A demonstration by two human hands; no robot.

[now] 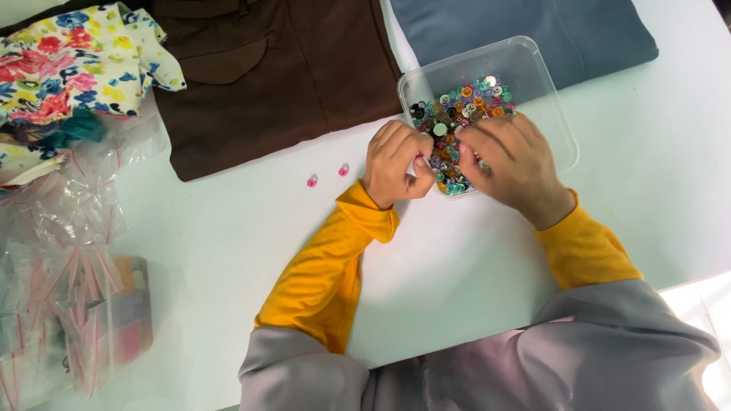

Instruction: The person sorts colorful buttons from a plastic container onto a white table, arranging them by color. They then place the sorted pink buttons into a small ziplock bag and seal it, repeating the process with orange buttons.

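The left hand and right hand are reaching into the clear tub of coloured buttons; each grip is pinching, contents hidden; two pink buttons are lying on the worktop.

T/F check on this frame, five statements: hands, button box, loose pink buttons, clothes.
1. Both hands are at the clear plastic box of mixed buttons. True: left hand, right hand.
2. Two pink buttons lie on the table left of the left hand. True.
3. The box is round and opaque. False: square-edged and clear.
4. The brown garment lies inside the box. False: flat on the table, beside it.
5. The sleeves are green. False: yellow cuffs.
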